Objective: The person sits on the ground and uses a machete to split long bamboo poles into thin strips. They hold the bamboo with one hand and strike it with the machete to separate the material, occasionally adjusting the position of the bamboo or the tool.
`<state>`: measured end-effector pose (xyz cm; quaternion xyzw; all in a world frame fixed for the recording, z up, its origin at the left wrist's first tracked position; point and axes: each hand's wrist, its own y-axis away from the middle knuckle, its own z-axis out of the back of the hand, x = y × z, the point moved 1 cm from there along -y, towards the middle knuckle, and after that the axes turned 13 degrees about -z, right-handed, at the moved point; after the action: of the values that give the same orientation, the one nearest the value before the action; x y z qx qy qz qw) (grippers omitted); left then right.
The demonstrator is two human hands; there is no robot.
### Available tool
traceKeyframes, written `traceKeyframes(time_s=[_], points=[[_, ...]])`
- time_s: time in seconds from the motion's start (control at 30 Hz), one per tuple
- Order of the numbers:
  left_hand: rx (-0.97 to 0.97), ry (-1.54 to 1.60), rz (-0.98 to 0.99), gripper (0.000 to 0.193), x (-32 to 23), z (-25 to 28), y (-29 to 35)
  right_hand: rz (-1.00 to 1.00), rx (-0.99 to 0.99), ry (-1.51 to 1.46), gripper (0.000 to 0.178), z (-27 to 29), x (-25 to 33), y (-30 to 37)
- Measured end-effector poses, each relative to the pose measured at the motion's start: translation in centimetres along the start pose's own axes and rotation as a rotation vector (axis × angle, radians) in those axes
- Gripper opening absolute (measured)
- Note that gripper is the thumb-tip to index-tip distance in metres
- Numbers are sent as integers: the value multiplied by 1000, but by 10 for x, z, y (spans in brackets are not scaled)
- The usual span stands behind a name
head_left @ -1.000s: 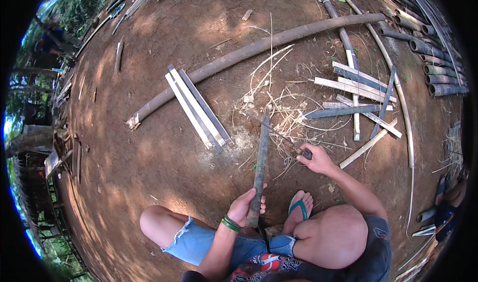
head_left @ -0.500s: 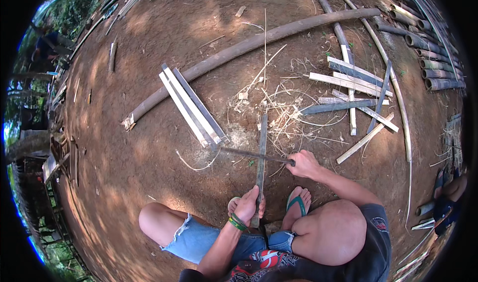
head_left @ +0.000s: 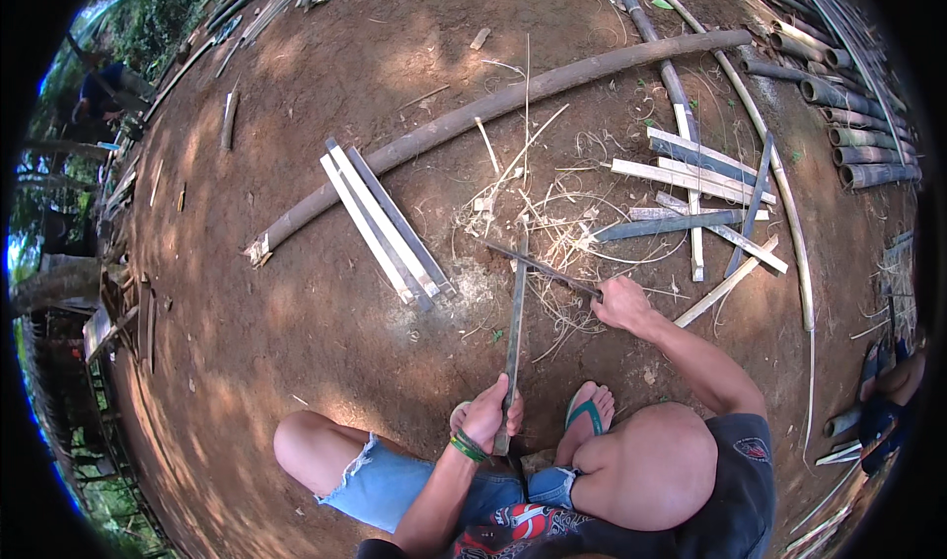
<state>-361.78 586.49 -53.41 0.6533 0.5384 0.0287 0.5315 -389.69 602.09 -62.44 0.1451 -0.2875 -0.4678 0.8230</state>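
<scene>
My left hand (head_left: 486,416) grips the bamboo slat (head_left: 514,327) – long axis near-to-far – my right hand (head_left: 621,305) clasps the knife (head_left: 543,270) crossing it.

Bamboo strip (head_left: 515,322) – upright, long blade (head_left: 543,270) crossing it

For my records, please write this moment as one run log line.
left hand: grips bamboo strip near its end | right hand: holds long blade across the strip | setting: dirt ground, split slats nearby
</scene>
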Motion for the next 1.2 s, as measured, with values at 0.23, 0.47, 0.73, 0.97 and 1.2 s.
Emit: traceKeyframes(time_s=[0.23,0.47,0.73,0.97,1.2], points=[[34,16,-15,49,9,4,-5,-112,47,-57,25,-14,-26,-8],[15,200,5,41,10,16,-7,178,142,74,28,9,1,28],[-42,107,-117,33,-4,-8,6,-160,22,-129,27,7,-5,12],[-9,254,15,19,-10,-7,3,125,48,-256,26,-11,36,76],[-61,157,44,31,-2,-2,4,161,113,-11,27,-22,21,22]])
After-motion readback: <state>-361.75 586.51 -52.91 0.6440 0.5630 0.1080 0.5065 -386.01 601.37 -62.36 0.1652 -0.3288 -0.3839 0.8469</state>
